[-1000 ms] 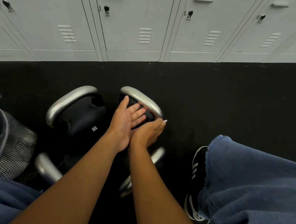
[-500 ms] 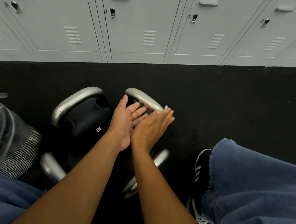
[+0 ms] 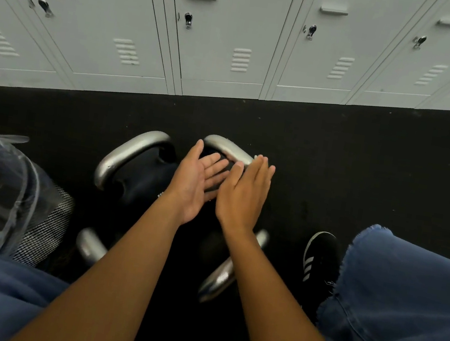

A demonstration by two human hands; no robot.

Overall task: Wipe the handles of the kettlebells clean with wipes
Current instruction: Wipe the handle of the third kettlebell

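1. Left hand (image 3: pixel 196 185) is palm up with straight fingers, holding nothing.
2. Right hand (image 3: pixel 245 193) is flat beside it, fingers straight, empty.
3. Both hover over black kettlebells (image 3: pixel 141 175) with silver handles (image 3: pixel 130 149), clustered on the dark floor (image 3: pixel 365 162) near lockers (image 3: pixel 223 38).

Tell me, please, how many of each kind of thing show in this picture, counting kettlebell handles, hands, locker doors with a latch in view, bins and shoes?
Kettlebell handles: 4 (far left, far right, near left, near right)
Hands: 2 (left hand, right hand)
Locker doors with a latch in view: 4
Bins: 1 (mesh bin)
Shoes: 1 (black shoe)
Total: 12
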